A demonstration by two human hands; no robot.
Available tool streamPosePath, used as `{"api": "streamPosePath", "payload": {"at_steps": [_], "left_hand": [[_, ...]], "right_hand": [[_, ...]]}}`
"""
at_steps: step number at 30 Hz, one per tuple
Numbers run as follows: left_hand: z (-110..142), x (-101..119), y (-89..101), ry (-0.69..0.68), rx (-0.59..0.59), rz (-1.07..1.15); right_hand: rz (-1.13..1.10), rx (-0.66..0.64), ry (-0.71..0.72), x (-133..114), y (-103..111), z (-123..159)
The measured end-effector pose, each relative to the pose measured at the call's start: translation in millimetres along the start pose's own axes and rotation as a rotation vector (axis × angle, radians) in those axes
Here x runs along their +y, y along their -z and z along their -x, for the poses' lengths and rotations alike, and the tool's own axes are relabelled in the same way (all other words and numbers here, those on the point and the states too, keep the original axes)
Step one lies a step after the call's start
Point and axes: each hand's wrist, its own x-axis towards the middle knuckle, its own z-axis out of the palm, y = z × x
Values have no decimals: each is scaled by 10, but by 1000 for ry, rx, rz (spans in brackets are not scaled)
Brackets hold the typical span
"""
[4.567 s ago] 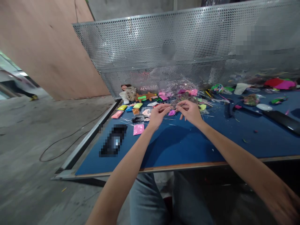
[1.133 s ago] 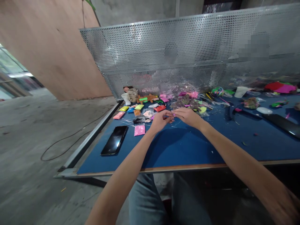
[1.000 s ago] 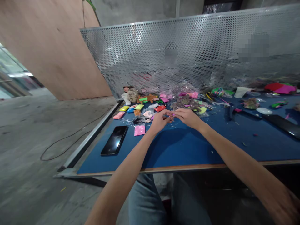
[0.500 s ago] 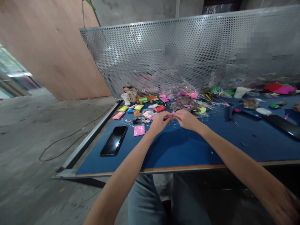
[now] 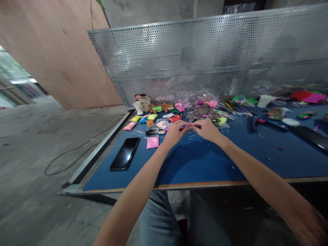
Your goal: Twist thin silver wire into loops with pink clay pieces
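Note:
Above the blue tabletop [image 5: 194, 167], my left hand [image 5: 176, 132] and my right hand [image 5: 206, 130] meet at the fingertips. Both are closed in a pinch on a small purple piece of what looks like modelling clay [image 5: 189, 125], mostly covered by the fingers. Left of my left hand lie a pink clay packet [image 5: 152, 142], a black clay packet [image 5: 151, 132] and a red packet [image 5: 175, 118]. Beyond my hands sits a greyish-brown clay lump [image 5: 202, 112] among crumpled clear plastic bags [image 5: 201, 98].
A phone [image 5: 124, 153] lies near the table's left edge, and another dark phone-like object [image 5: 310, 136] at the right. A perforated metal panel [image 5: 164, 61] borders the back. White cups [image 5: 264, 100] and several coloured clay pieces line the rear. Part of another person's hand [image 5: 325, 118] shows at the right edge.
My fingers have shifted slightly around the purple piece, the right hand's fingers bending a little differently. The view has moved very slightly; the tabletop things stay in place.

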Motion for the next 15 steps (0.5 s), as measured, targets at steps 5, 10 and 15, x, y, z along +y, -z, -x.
{"api": "streamPosePath", "payload": {"at_steps": [5, 10, 15], "left_hand": [[1, -7, -5, -22, -11, -52], [-2, 20, 4, 10, -23, -34], [-13, 74, -17, 155, 38, 109]], "right_hand": [[-32, -8, -57, -29, -17, 5], [-172, -51, -116, -26, -37, 9], [-282, 12, -163, -17, -12, -9]]}}
